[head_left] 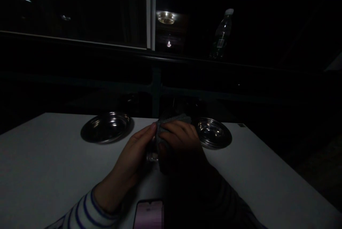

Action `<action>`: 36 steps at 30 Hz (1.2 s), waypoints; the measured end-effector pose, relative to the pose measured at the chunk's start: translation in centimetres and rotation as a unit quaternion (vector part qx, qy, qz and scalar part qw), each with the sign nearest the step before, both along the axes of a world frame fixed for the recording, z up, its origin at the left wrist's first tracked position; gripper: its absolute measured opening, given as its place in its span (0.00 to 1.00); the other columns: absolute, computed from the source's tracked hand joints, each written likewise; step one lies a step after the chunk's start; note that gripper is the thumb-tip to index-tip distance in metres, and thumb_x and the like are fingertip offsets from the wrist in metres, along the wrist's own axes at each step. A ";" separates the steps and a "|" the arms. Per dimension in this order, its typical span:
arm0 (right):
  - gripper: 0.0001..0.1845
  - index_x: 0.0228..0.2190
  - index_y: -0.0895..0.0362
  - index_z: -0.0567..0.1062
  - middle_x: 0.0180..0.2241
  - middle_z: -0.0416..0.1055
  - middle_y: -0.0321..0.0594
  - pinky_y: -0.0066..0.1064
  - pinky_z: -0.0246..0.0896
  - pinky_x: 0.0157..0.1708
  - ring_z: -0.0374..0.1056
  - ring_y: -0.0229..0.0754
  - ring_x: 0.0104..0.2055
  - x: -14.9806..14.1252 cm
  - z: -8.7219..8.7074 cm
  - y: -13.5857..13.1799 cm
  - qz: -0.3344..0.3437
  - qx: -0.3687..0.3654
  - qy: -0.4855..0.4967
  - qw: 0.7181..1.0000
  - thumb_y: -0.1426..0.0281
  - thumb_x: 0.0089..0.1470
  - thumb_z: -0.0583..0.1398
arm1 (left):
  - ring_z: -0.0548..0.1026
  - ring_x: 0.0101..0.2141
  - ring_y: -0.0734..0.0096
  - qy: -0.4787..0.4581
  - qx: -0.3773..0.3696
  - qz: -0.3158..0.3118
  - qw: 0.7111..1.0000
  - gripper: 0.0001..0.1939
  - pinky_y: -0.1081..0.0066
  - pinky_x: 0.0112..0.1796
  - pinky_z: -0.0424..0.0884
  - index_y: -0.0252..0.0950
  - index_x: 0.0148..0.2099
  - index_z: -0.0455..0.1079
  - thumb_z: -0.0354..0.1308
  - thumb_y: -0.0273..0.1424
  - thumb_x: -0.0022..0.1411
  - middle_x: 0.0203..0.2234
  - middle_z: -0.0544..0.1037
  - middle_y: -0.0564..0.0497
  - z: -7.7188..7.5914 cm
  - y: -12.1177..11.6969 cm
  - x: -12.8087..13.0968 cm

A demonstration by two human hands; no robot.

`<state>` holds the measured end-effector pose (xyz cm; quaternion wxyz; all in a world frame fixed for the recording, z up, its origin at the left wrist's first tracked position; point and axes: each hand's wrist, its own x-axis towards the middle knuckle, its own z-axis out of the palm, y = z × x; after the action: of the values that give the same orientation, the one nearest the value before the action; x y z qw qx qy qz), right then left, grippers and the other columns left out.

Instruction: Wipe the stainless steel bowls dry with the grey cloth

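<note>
My left hand (pixel 136 149) is closed on a shiny dish (pixel 152 156), held over the middle of the table. Only a small glinting part of its rim shows; the hands and deep shadow hide the rest. My right hand (pixel 181 143) grips a grey cloth (pixel 184 117) and presses it against the dish, fingers curled over the fabric. Just right of that hand sits a stack of steel plates (pixel 213 134). A single-looking steel plate (pixel 105 128) lies to the left, beyond my left hand.
A phone (pixel 148 214) with a lit screen lies at the white table's (pixel 61 165) near edge, below my hands. Behind the table, a plastic bottle (pixel 222 35) stands on a ledge by a dark window. A small label (pixel 241 125) marks the table's far right corner.
</note>
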<state>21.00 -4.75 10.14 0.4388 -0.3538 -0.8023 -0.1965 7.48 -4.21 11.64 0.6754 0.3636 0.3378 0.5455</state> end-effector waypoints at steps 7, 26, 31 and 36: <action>0.11 0.37 0.58 0.73 0.45 0.71 0.43 0.37 0.55 0.45 0.62 0.44 0.48 -0.2 -0.1 -0.1 -0.018 0.020 -0.017 0.999 0.68 0.57 0.53 | 0.72 0.22 0.76 0.009 0.025 -0.022 0.999 0.07 0.77 0.26 0.66 0.33 0.30 0.76 0.65 0.30 0.47 0.21 0.77 0.52 0.5 -0.1 -0.7; 0.17 0.46 0.59 0.70 0.49 0.68 0.48 0.42 0.58 0.49 0.60 0.47 0.52 -0.2 -1.3 1.3 -0.035 -0.036 0.025 0.998 0.67 0.57 0.51 | 0.63 0.16 0.78 0.080 -0.041 0.112 0.990 0.15 0.75 0.20 0.59 0.34 0.20 0.67 0.62 0.40 0.46 0.12 0.66 0.58 0.8 -0.5 -0.3; 0.16 0.45 0.61 0.69 0.46 0.69 0.48 0.42 0.59 0.50 0.61 0.46 0.50 0.4 -0.6 0.9 -0.036 -0.043 0.057 0.997 0.70 0.57 0.51 | 0.65 0.17 0.75 0.088 -0.051 0.096 0.990 0.14 0.75 0.20 0.60 0.34 0.21 0.70 0.63 0.41 0.44 0.13 0.68 0.56 0.6 -0.4 -0.3; 0.12 0.41 0.58 0.72 0.45 0.71 0.44 0.40 0.58 0.44 0.61 0.47 0.48 -1.0 -1.0 -0.3 -0.020 0.021 -0.050 0.998 0.68 0.57 0.53 | 0.68 0.19 0.73 0.078 -0.037 0.109 0.990 0.16 0.73 0.22 0.63 0.33 0.23 0.71 0.60 0.43 0.46 0.15 0.71 0.55 0.3 0.1 -0.7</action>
<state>19.99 -5.06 9.19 0.4014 -0.3499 -0.8118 -0.2396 6.78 -4.12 11.90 0.5966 0.3406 0.4474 0.5726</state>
